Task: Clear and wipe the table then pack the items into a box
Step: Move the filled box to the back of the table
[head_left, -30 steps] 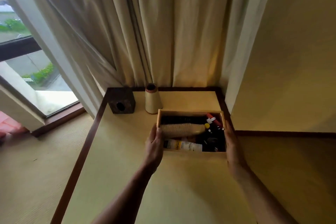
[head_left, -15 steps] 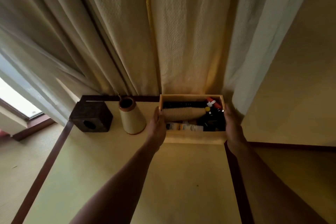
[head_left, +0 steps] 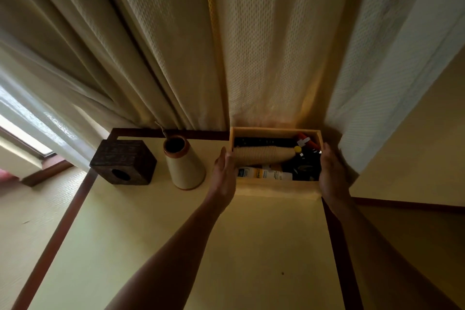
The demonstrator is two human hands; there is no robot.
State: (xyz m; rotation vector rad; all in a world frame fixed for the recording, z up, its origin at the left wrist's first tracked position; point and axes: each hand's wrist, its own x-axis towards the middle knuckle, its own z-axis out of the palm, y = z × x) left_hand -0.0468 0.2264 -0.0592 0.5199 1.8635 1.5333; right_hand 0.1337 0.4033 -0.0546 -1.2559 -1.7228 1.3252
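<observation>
A light wooden box (head_left: 276, 190) sits at the far right corner of the table (head_left: 226, 246), against the curtain. Inside lie a ribbed beige cone (head_left: 261, 155), a white and yellow tube (head_left: 264, 173), a black bar and several dark bottles with red and yellow caps. My left hand (head_left: 224, 176) presses flat against the box's left wall, fingers straight. My right hand (head_left: 332, 173) lies flat against its right wall.
A cream cone-shaped vase (head_left: 183, 163) with a brown rim stands just left of the box. A dark wooden cube (head_left: 123, 161) with a round hole sits at the far left corner. Cream curtains (head_left: 251, 45) hang behind. A window is at the left.
The box has slid away from me to the back right corner, both hands staying on its sides. The view has tilted and moved closer to the curtain.
</observation>
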